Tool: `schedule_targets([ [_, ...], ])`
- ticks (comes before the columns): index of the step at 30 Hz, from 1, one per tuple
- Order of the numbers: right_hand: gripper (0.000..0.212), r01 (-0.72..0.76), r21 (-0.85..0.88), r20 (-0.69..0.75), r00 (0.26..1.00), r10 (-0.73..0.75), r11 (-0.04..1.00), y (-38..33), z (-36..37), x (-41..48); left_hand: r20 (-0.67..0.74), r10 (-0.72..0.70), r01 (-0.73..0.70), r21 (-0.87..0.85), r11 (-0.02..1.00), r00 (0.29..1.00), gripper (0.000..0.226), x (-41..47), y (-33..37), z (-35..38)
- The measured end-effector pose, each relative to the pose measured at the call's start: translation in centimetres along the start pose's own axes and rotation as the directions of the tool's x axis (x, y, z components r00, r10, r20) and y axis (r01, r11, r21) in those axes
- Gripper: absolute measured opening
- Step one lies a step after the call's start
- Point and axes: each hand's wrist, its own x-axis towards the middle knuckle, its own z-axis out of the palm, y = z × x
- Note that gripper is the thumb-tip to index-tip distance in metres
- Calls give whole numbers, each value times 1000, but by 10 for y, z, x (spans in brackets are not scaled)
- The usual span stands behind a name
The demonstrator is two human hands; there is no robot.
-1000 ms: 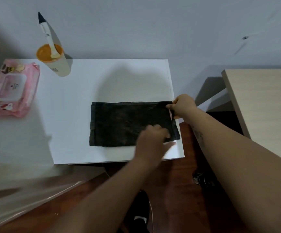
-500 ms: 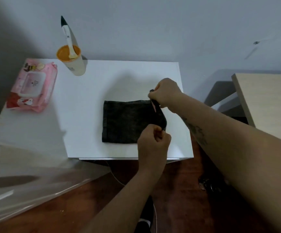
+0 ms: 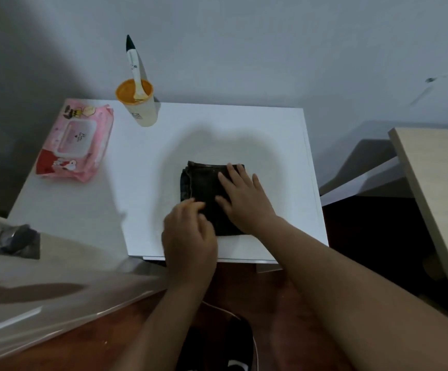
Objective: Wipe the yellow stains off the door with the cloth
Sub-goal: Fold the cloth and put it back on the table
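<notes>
Right hand [image 3: 245, 199] now flat, open on cloth [image 3: 204, 188]; left hand [image 3: 188, 236] fingers curled at near edge; cloth folded narrower than before.

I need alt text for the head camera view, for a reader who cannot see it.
Two bare hands, left hand and right hand, press flat on a folded dark cloth on a white table top. A pink pack of wet wipes and a cream cup with yellow contents holding a white brush stand further back.

Dim, soft shadow on white table [image 3: 244, 124]; left edge blurred, wide-angle warp.
</notes>
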Motion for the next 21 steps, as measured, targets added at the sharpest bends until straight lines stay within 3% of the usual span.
schedule_targets([
  [1, 59, 4, -55, 55, 998, -1, 998, 5, 7, -6, 143, 99, -117, 124, 985, 985, 37, 4, -5, 6],
  [2, 61, 6, -80, 73, 997, 0, 997, 9, 12, -8, 280, 88, -154, 223, 963, 956, 46, 9, -10, 9],
  [5, 63, 11, -111, 60, 998, -4, 994, 9, 15, -7, 477, -75, -149, 415, 898, 876, 58, 20, -31, 11],
  [11, 70, -66, -19, 131, 989, 68, 998, -1, -14, -12, 577, -123, -190, 451, 872, 807, 63, 24, -18, -6],
  [15, 65, -207, 198, 18, 978, 207, 958, -10, -59, -47, 624, 9, -396, 485, 780, 781, 59, 22, 11, -29],
  [21, 58, -265, 320, -65, 952, 300, 910, -43, -150, -93, 503, 227, -436, 348, 830, 834, 38, 20, 71, -96],
])
